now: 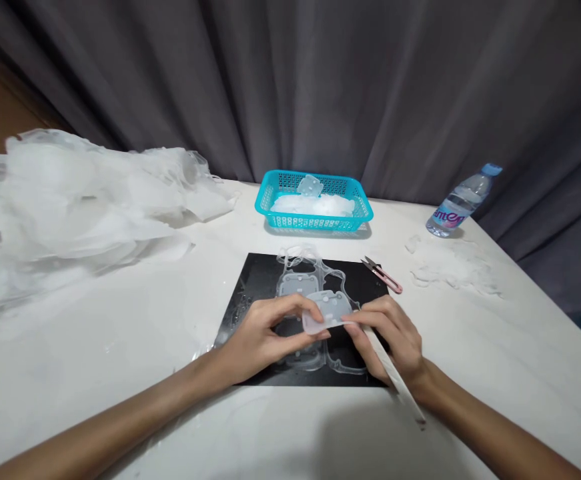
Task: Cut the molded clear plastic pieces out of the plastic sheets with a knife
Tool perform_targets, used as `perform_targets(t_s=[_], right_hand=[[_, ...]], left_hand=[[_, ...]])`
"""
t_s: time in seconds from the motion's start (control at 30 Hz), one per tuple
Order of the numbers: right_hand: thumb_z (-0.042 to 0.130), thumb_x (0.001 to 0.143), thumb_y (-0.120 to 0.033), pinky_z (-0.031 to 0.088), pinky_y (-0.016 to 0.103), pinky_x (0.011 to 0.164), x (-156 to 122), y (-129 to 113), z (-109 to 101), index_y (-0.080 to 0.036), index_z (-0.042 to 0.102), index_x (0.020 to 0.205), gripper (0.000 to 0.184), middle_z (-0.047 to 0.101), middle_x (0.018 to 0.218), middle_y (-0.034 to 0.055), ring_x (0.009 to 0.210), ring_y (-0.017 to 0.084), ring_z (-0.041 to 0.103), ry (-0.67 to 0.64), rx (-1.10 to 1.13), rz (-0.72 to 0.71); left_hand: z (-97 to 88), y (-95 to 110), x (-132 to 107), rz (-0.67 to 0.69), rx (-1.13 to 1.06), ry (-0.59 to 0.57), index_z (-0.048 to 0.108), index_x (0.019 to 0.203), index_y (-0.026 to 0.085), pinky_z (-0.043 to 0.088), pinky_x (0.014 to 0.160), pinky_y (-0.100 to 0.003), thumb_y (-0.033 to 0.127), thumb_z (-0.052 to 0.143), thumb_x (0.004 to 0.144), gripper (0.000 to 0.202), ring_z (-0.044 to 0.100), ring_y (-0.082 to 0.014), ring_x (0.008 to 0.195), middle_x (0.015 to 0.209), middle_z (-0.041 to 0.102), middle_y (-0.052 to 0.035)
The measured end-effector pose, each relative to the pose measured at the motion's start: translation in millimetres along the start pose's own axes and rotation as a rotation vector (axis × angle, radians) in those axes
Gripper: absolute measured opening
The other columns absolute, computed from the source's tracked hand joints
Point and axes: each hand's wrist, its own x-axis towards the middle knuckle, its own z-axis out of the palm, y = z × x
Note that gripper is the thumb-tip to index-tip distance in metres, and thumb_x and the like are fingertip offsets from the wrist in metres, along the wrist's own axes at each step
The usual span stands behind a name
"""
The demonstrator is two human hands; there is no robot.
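Observation:
A small translucent, rounded rectangular silicone piece (331,308) is raised above the black mat (235,313). My left hand (265,327) pinches its left edge between thumb and fingers. Along its right edge, the fingertips of my right hand (393,333) also press on it. Slim white tweezers (390,370) lie in my right hand, with the back end pointing toward me; their tips are hidden by the fingers. Beneath my hands, a clear sheet of moulded silicone (297,283) with thin surplus edging lies on the mat, partly covered.
Pink-handled thread snips (383,275) lie at the mat's upper right. Behind stands a blue basket (315,223) holding translucent pieces. A large heap of clear sheets (95,200) fills the left. A water bottle (463,203) and clear scraps (457,270) are at right.

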Motion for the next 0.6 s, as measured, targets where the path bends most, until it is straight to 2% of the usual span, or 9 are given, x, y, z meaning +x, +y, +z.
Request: perform_targets(t_s=[0.1,0.23,0.4,0.6], right_hand=[[0.066,0.093,-0.006,0.055,0.032,0.063,-2.1,-0.8,-0.1,-0.021,0.067,0.117,0.029,0.068,0.086,0.0045,0.073,0.018,0.063,0.037,0.002,-0.015],[0.065,0.094,-0.007,0.056,0.034,0.064,-3.8,1.4,1.0,-0.022,0.066,0.117,0.027,0.066,0.087,0.0054,0.075,0.019,0.062,0.005,0.001,0.000],[0.063,0.093,-0.005,0.056,0.034,0.067,-3.9,3.2,2.9,-0.020,0.062,0.117,0.028,0.066,0.090,0.0062,0.079,0.020,0.063,0.008,0.020,0.016],[0.061,0.095,-0.008,0.054,0.032,0.063,-4.0,6.2,7.0,-0.022,0.057,0.121,0.029,0.065,0.091,0.0040,0.076,0.019,0.061,0.017,0.068,0.101]], left_hand=[[-0.6,0.1,-1.4,0.026,0.009,0.003,0.074,0.093,0.018,0.058,0.076,-0.022,0.028,0.078,0.094,0.011,0.071,-0.0130,0.075,0.084,0.078,-0.0008],[-0.3,-0.2,-1.2,0.071,0.007,0.025,0.074,0.095,0.018,0.059,0.076,-0.022,0.028,0.080,0.092,0.012,0.074,-0.0138,0.075,0.086,0.079,-0.0022],[1.8,1.9,-0.1,0.121,0.033,0.069,0.074,0.100,0.018,0.061,0.079,-0.022,0.019,0.076,0.094,0.006,0.077,-0.0145,0.080,0.093,0.082,-0.0028],[4.4,-1.1,-1.9,0.156,0.068,0.138,0.069,0.090,0.018,0.059,0.081,-0.020,0.014,0.075,0.093,0.008,0.077,-0.0135,0.084,0.095,0.081,-0.0019]])
